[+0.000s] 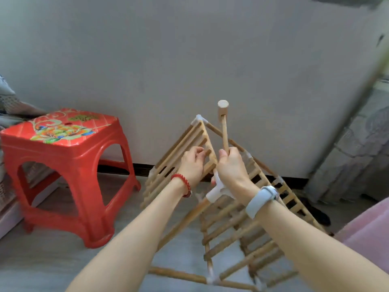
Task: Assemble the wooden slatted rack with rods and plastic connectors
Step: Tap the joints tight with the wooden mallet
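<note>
Right hand (230, 165) raises mallet (223, 121) (left hand (192, 163) grips rack (231, 224)).

A home room (red plastic stool (63, 165), bedding (8, 102)).

I have one view only — a wide-angle camera on the person's head, tilted forward and down over both forearms. It sits close to the left hand (192, 163) and right hand (230, 165), which fill the centre. The frame reaches out to the grey wall (189, 60) and floor (52, 260) — its edges bend visibly.
</note>
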A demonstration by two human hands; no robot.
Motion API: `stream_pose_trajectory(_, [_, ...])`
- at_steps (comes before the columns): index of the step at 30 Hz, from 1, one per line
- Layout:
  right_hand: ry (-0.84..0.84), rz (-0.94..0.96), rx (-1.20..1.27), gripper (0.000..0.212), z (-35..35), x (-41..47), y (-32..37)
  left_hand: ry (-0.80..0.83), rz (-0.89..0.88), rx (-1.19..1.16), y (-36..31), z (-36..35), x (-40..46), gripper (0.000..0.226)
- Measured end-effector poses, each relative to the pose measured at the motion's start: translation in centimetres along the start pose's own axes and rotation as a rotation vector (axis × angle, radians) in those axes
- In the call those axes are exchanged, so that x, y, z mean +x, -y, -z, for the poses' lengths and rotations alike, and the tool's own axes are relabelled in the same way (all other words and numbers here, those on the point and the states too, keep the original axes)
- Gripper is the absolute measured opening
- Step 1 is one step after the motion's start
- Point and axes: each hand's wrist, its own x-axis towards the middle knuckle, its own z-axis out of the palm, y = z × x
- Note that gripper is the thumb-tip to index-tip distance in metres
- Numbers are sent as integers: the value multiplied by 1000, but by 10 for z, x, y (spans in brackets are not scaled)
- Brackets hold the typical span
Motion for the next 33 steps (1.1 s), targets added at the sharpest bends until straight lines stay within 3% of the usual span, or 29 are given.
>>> stream_pose_trajectory(6, [-90, -72, 290, 23, 79, 27, 25, 33, -87, 298, -92, -30, 39, 20])
stream_pose_trajectory(9, [-73, -116, 402, 24, 109, 35, 10, 93, -138, 481, -117, -51, 32, 33])
stream_pose_trajectory(16, [-186, -194, 322, 28, 166, 29, -69, 302, -282, 918, -89, -90, -35, 49])
stream_pose_trajectory(21, [-227, -200, 357, 25, 170, 18, -99, 299, -333, 1053, -73, -110, -40, 50])
stream_pose_trajectory(23, [-229, -205, 298, 25, 174, 21, -97, 302, -326, 1068, -73, -113, -36, 52])
stream_pose_trajectory(29, [-317, -91, -182, 29, 199, 21, -102, 236, -293, 1077, -80, -143, -22, 54])
stream_pose_trajectory(33, [-361, -57, -292, 29, 230, 7, -103, 223, -271, 1079, -84, -157, -9, 55])
